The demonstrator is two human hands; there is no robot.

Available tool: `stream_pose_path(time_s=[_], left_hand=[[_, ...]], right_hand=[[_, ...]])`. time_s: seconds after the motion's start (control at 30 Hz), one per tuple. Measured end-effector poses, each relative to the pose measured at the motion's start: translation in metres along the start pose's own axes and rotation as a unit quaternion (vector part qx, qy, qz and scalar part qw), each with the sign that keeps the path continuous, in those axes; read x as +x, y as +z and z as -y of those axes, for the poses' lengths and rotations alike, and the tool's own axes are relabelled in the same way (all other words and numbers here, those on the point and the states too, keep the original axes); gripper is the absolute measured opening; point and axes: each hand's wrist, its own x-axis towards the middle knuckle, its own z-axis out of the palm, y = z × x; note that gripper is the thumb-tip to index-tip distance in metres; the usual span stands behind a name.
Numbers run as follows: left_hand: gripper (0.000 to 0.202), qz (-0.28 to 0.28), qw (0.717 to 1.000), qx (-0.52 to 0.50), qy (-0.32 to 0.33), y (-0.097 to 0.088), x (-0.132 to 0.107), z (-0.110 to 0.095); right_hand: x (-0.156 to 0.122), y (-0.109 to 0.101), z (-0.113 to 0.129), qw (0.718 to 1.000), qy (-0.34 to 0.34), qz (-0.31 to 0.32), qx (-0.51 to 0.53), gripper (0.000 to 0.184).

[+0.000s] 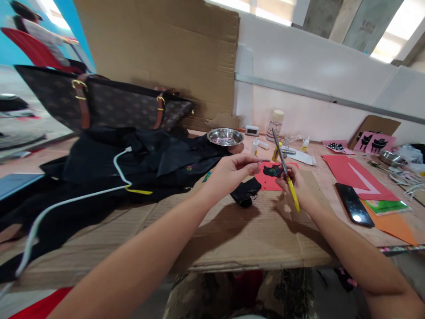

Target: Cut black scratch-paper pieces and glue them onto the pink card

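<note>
Pinching what seems a thin dark sliver, the left hand is closed; the right hand grips yellow-handled metal scissors, blades not yet on it.

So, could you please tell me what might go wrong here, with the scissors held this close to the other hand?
1. The scissors in the right hand point blades-up close to the left hand, which pinches a small thin piece; a slip could nick a fingertip.
2. If dropped, that piece might get lost beside the black fabric scrap or on the red paper below.
</note>
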Motion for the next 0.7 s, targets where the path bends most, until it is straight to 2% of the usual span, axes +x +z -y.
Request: stream_pose_path(time_s=[0.1, 0.2, 0.27, 0.37, 0.47, 0.57, 0.63, 0.7], left_hand=[[0.036, -0.026, 1.0, -0.018, 0.004, -0.003, 0.004, 0.005], [0.034, -0.089, 0.995, -0.031, 0.044, -0.007, 0.008, 0.009], [0.03, -0.121, 0.989, -0.019, 0.08, -0.009, 0.011, 0.01], [0.025, -0.13, 0.986, 0.025, 0.103, -0.012, 0.012, 0.012], [0.023, -0.122, 0.984, 0.092, 0.089, -0.012, 0.012, 0.012], [0.022, -0.125, 0.98, 0.132, 0.079, -0.012, 0.011, 0.013], [0.019, -0.129, 0.979, 0.137, 0.075, -0.012, 0.012, 0.015], [0.018, -0.127, 0.981, 0.132, 0.069, -0.012, 0.013, 0.018]], right_hand=[[0.011, -0.01, -0.014, 0.995, -0.021, 0.002, -0.099, 0.049], [0.015, -0.019, -0.017, 0.964, -0.085, -0.007, -0.252, 0.056], [0.013, -0.021, -0.013, 0.944, -0.103, 0.0, -0.313, 0.06], [0.007, -0.02, -0.004, 0.929, -0.101, 0.038, -0.354, 0.061], [0.003, -0.021, 0.004, 0.908, -0.112, 0.079, -0.395, 0.059], [0.01, -0.034, 0.001, 0.886, -0.117, 0.1, -0.437, 0.058], [0.02, -0.051, -0.007, 0.892, -0.1, 0.089, -0.431, 0.059], [0.033, -0.07, -0.018, 0.915, -0.07, 0.029, -0.395, 0.055]])
